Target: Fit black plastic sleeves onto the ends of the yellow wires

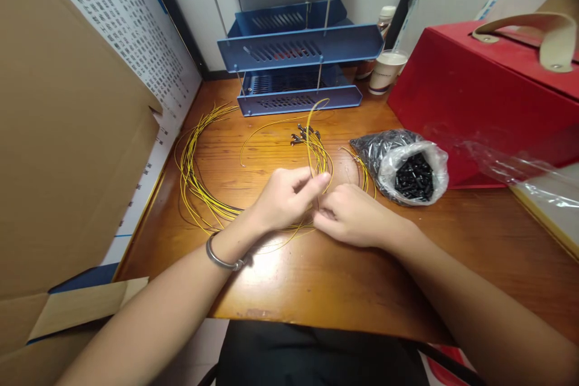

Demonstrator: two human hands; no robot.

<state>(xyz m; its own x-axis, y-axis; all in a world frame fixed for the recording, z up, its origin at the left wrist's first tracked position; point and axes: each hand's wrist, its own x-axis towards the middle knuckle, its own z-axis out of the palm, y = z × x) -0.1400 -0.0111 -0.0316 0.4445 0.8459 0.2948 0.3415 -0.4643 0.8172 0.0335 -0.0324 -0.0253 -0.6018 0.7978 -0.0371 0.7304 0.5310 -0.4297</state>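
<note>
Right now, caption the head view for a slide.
Left hand on yellow wire, right hand alongside, plastic bag of black pieces nearby.

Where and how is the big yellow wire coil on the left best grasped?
Probably around the left bend of the yellow wire coil, coming from above and the left: strands run close together there in one curve. The far ends fan out loosely, and the near part passes behind the left forearm.
</note>
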